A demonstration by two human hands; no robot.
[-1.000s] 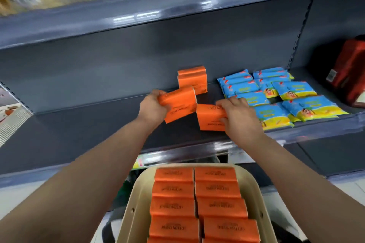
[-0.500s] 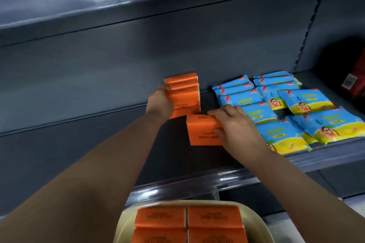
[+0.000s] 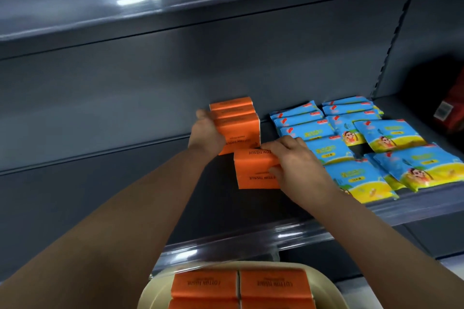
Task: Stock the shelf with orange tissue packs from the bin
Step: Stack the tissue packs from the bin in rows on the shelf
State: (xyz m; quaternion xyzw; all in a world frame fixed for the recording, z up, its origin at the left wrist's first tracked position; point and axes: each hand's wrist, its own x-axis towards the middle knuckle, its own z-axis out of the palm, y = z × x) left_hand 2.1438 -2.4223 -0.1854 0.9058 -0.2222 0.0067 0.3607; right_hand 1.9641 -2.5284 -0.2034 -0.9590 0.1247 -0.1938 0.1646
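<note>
- A person's left hand (image 3: pixel 206 130) curls round an upright orange tissue pack (image 3: pixel 241 133), holding it against the standing row (image 3: pixel 231 105) at the back of the grey shelf (image 3: pixel 238 211).
- The right hand (image 3: pixel 298 165) grips a second pack (image 3: pixel 253 170), fingers over its top edge and thumb on its face. This pack rests on the deck just in front.
- Blue sachets (image 3: pixel 391 133) lie just to the right. The beige bin (image 3: pixel 324 281) below holds more orange packs (image 3: pixel 273 283).
- Done well (a judgement from this view), the second pack slides back flush with the row, upright and square, without nudging the blue sachets.
</note>
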